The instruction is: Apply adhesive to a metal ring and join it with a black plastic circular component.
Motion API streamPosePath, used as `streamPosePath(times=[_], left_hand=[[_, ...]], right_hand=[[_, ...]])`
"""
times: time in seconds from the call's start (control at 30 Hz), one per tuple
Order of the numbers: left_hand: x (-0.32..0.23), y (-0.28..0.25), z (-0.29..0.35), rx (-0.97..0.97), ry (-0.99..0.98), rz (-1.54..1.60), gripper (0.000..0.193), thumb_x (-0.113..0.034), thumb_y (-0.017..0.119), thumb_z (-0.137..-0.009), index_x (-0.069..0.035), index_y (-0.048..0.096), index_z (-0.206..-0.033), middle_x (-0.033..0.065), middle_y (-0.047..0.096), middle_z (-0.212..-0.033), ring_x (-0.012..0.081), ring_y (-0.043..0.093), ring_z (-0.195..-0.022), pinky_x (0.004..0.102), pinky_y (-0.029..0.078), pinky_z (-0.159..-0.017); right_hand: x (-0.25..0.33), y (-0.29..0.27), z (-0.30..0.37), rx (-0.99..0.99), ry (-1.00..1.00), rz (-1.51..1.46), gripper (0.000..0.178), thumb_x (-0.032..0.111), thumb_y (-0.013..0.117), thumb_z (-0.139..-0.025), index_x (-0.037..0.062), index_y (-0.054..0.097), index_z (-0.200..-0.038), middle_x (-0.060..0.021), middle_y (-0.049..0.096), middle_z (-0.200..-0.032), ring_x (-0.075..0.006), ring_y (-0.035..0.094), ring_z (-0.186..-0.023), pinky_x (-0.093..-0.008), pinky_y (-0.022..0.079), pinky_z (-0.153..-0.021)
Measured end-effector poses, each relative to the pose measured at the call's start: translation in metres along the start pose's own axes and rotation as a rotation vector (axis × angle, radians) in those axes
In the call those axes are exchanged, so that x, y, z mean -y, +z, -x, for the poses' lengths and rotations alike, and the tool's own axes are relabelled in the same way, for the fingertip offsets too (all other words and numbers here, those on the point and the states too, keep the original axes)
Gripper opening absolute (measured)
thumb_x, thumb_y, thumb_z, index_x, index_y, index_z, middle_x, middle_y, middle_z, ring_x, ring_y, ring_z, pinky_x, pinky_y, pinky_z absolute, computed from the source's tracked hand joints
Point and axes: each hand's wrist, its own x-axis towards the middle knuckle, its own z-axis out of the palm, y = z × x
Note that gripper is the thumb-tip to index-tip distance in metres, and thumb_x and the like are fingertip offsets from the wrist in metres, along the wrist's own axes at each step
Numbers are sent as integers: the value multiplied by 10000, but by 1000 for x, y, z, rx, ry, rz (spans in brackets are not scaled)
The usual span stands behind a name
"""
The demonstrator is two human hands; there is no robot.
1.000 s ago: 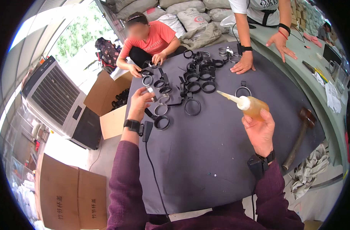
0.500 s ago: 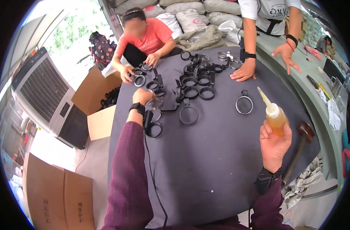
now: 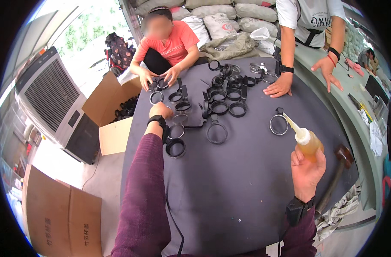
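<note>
In my right hand (image 3: pixel 307 175), fingers closed around it, is a squeeze bottle (image 3: pixel 310 145) of amber liquid with a white cap and long pale nozzle. The nozzle points up and left, beside a silver-rimmed ring with a small black tab (image 3: pixel 279 125). My left hand (image 3: pixel 160 111) reaches over the left part of the table with its fingers curled in. What they hold, if anything, is hidden. Just beyond it lies another silver-rimmed ring (image 3: pixel 156 98), and nearer me a thick black ring (image 3: pixel 175 148). Several black rings with tabs (image 3: pixel 220 107) cluster right of this hand.
A hammer (image 3: pixel 342 160) lies at the dark table's right edge. Across the table, a person in a coral shirt (image 3: pixel 174 49) handles rings; another person's hand (image 3: pixel 279 85) rests on the tabletop. An open carton (image 3: pixel 114 132) and an air cooler (image 3: pixel 50 107) stand left.
The view has shifted a little. My left hand has come slightly back toward me, fingers more curled. The bottle's nozzle is now closer to the ring at right.
</note>
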Motion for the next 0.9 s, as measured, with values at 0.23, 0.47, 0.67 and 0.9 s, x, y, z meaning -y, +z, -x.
streamPosePath(times=[0.23,0.47,0.67,0.9], left_hand=[[12,-11,6,-13,83,-38,403,-291,724,-689,-23,689,-988,201,665,-1038,315,642,-999,386,510,-863],[-2,-41,122,-501,630,419,330,-182,706,-713,8,658,-978,192,658,-936,341,643,-890,396,511,-789],[-27,-25,272,187,734,867,401,-228,680,-860,-6,592,-1182,110,642,-1097,178,612,-976,305,498,-789],[-70,-3,328,219,786,1165,453,-215,620,-903,0,495,-1281,113,567,-1187,198,554,-1082,319,491,-837]], right_hand=[[-4,4,1,44,52,-26,412,258,646,-800,45,554,-1140,-73,598,-1029,-164,467,-683,-299,373,-598],[-15,7,3,111,97,-60,402,173,642,-801,41,543,-1167,-83,592,-1063,-200,541,-859,-345,431,-786],[-46,18,22,189,282,-50,422,112,645,-795,58,506,-1190,-88,599,-1086,-218,588,-904,-369,484,-836],[-59,43,57,285,432,2,482,148,657,-764,69,467,-1199,-54,547,-1177,-177,515,-1108,-370,416,-976]])
